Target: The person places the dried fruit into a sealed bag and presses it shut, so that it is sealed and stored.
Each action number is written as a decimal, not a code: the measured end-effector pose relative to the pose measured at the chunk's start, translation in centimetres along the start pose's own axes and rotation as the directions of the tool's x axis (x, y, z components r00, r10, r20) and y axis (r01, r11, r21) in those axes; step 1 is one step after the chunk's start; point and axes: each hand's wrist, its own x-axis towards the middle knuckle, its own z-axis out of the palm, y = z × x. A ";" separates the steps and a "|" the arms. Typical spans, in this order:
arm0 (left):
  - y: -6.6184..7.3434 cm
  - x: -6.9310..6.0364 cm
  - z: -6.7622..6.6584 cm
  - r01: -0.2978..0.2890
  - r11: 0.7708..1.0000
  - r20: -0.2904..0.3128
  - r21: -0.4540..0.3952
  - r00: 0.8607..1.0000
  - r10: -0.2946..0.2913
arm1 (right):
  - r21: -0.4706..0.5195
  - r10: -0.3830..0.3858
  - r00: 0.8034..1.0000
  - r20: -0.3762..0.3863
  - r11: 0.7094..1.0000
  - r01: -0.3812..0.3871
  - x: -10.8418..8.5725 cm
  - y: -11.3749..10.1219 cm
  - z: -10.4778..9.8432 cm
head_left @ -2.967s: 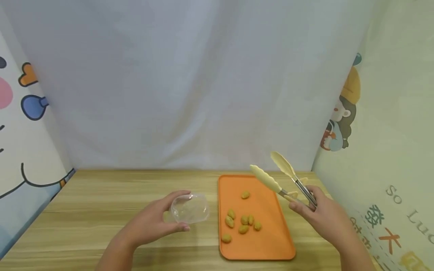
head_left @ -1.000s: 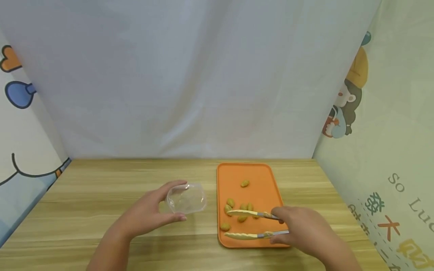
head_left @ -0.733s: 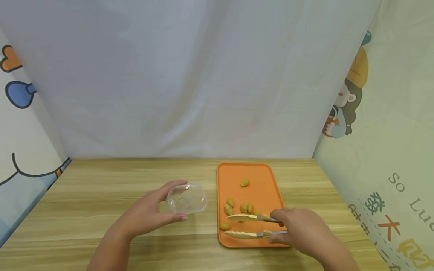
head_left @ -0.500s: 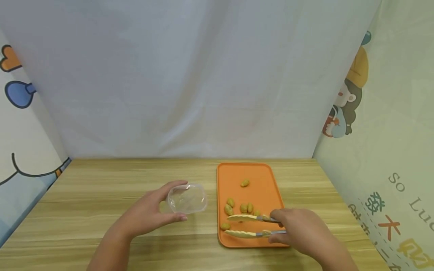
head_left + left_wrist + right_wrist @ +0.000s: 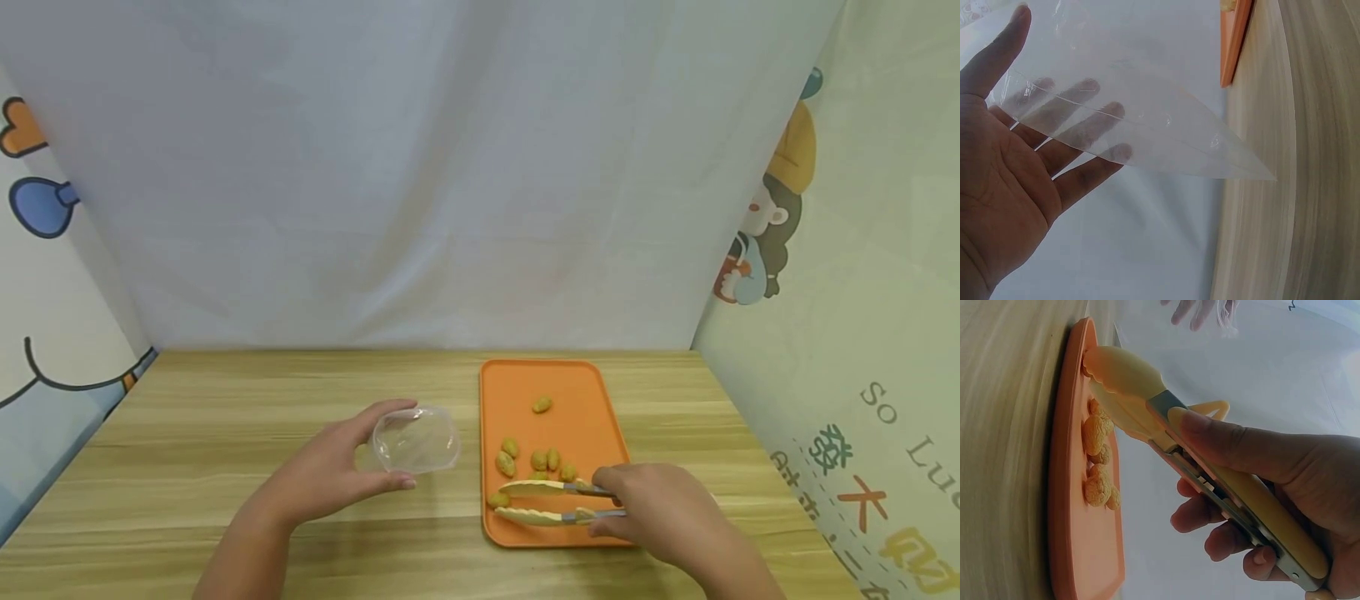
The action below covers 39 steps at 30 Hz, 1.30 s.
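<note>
My left hand (image 5: 341, 467) holds a clear plastic container (image 5: 417, 442) between thumb and fingers, left of the tray. In the left wrist view, several fingertips show through the container (image 5: 1160, 134). My right hand (image 5: 663, 508) grips a pair of tongs (image 5: 1210, 481) with cream tips and metal arms, thumb on one arm and fingers on the other. Over the tray's near left corner, the tong tips lie on either side of a peanut (image 5: 498, 499); whether they touch it I cannot tell. Several other peanuts (image 5: 506, 463) lie on the orange tray (image 5: 577, 392).
The tray rests on a wood-grain table (image 5: 300, 375), right of the middle. A pale grey curtain (image 5: 375, 208) hangs behind the table. Printed cloths stand at the left and right sides, the right one (image 5: 862, 292) close to the right forearm.
The tongs have come down and left from the tray's right side to its near left corner. Their arms have drawn closer together. My left hand still holds the container in nearly the same place.
</note>
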 end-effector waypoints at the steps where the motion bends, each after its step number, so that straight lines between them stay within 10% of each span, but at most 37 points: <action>1: 0.0 0.0 0.0 0.003 1.000 0.000 0.000 1.000 -0.003 | -0.005 0.001 1.000 -0.002 1.000 -0.001 0.0 0.0 0.0; 15: 0.2 0.1 0.0 0.008 1.000 0.004 0.004 1.000 -0.008 | 0.003 -0.005 1.000 -0.026 1.000 0.005 -0.2 0.1 -0.4; 23: 0.3 0.1 -0.1 0.012 1.000 0.007 -0.014 1.000 -0.012 | -0.073 -0.028 0.981 -0.194 0.997 0.014 -0.3 0.6 -1.0; 27: 0.5 0.0 0.2 0.019 1.000 0.006 -0.019 1.000 -0.019 | -0.112 -0.091 0.941 -0.326 0.992 0.057 -0.7 0.9 -1.0; 39: 1.2 -0.3 1.5 0.034 0.999 0.012 -0.023 0.999 -0.034 | -0.240 -0.301 0.737 -0.605 0.952 0.192 -1.2 2.2 -1.4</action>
